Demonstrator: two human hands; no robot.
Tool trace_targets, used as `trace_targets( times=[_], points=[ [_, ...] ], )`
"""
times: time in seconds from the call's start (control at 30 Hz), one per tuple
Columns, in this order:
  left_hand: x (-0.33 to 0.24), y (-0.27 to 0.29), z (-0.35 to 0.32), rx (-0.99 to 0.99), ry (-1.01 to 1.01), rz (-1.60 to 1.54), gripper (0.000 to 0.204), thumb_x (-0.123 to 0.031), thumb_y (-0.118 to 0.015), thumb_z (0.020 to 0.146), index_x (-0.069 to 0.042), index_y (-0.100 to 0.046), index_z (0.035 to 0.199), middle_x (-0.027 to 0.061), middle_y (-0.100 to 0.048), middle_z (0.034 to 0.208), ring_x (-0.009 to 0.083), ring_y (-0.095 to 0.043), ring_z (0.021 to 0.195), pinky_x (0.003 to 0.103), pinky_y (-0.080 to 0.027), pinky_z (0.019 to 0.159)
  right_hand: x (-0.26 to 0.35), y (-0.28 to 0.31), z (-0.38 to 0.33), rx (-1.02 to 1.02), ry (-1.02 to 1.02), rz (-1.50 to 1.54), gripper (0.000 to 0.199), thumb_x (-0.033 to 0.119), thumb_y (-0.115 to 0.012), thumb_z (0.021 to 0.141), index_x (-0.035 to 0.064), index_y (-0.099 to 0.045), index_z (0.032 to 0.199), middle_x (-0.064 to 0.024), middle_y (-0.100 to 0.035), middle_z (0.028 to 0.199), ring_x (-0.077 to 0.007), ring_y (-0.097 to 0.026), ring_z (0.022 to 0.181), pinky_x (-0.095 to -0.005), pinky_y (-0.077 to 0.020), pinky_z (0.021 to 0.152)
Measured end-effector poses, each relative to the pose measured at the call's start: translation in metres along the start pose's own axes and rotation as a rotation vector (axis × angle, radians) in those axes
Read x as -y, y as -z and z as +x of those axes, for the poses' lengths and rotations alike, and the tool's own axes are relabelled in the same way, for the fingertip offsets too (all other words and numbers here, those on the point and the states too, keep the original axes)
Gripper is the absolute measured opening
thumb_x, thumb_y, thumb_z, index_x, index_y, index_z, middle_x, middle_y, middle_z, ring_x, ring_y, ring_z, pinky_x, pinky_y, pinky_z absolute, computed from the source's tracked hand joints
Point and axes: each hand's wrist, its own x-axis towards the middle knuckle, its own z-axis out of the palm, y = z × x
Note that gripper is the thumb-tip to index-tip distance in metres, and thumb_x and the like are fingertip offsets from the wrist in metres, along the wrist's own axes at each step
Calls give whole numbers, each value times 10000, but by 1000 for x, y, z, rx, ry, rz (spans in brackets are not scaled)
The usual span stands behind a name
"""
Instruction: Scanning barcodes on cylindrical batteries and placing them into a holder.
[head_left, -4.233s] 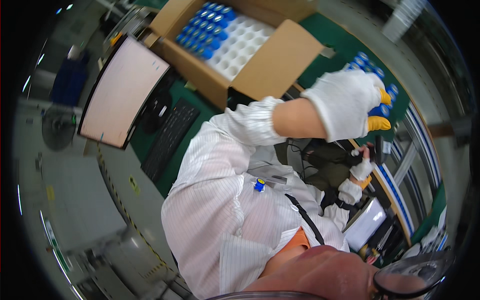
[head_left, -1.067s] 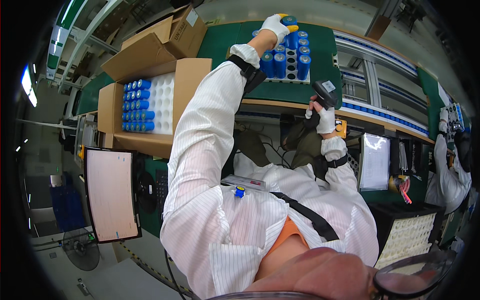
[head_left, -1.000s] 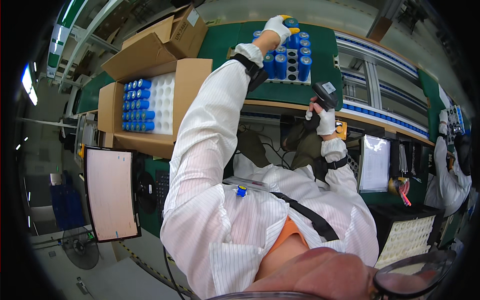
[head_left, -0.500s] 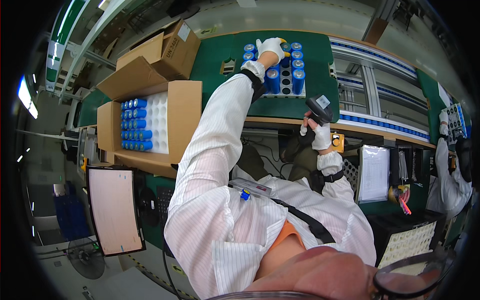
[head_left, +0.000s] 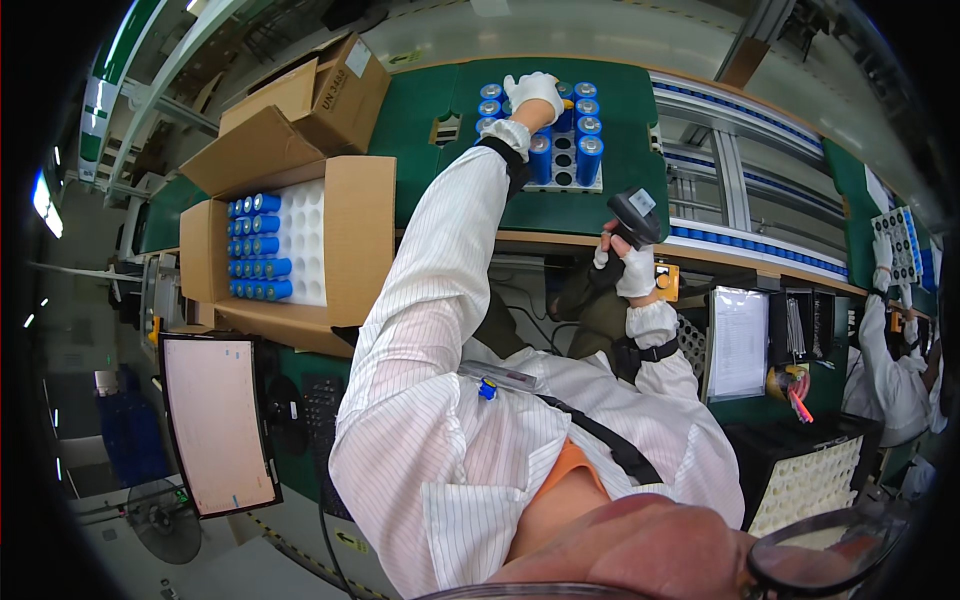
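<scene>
Pinching a blue cell (head_left: 565, 91), the left hand (head_left: 537, 92) reaches above a tray (head_left: 573, 187) whose sockets keep other cells (head_left: 589, 160) upright; the right hand (head_left: 637, 272) grips a scanner (head_left: 633, 217).

Big black letters and numbers (head_left: 331, 88) are printed on the side of the brown box (head_left: 350, 112) at the back. A white label (head_left: 358, 58) is stuck next to them, but it is too small to read. The black scanner (head_left: 628, 224) has a little white label on it too. The tiny print on the paper sheet (head_left: 739, 345) and the screen (head_left: 215, 420) cannot be read. One arrow sign (head_left: 350, 541) is low on the floor (head_left: 480, 36), and another arrow sign (head_left: 404, 57) is past the table (head_left: 420, 100).
</scene>
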Motion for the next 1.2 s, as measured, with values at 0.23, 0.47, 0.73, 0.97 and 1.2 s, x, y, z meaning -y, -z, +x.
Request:
trace_targets(
  times=[0.23,0.47,0.73,0.97,1.2],
  points=[
    [0,5,-4,-61,-29,-49,446,-400,-743,827,-193,-686,1218,94,-649,1266,279,-586,1210,529,-262,1125,-1,1,2,-21,43,-34,219,95,-655,902,-6,-586,1084,-77,-595,790,-174,-595,636,-300,-508,609],
    [-5,108,-99,-318,-157,-380,451,-348,-718,871,-104,-651,1244,178,-652,1217,352,-620,1115,372,-485,958,-2,-2,0,-62,13,-10,203,78,-648,908,-6,-572,1077,-70,-585,741,-168,-575,609,-301,-482,566],
    [101,229,-298,-802,-151,-485,299,-338,-758,818,-99,-740,997,152,-714,951,321,-685,836,368,-553,784,-6,2,0,6,-16,-46,296,123,-680,898,0,-544,1130,-82,-565,796,-186,-554,654,-312,-477,608],
    [339,213,-325,-351,582,-6,421,-438,-655,883,-164,-693,1200,132,-714,1090,310,-684,970,377,-531,872,-8,9,1,14,10,-96,270,92,-655,914,-3,-562,1149,-91,-566,820,-191,-549,673,-308,-477,630],
    [471,105,-340,80,924,196,673,-502,-778,750,-363,-557,1370,101,-247,1604,425,-263,1432,526,-302,1142,-7,5,-1,-6,22,-183,260,105,-651,918,-7,-560,1135,-90,-561,829,-189,-560,688,-303,-481,633]
  ],
)
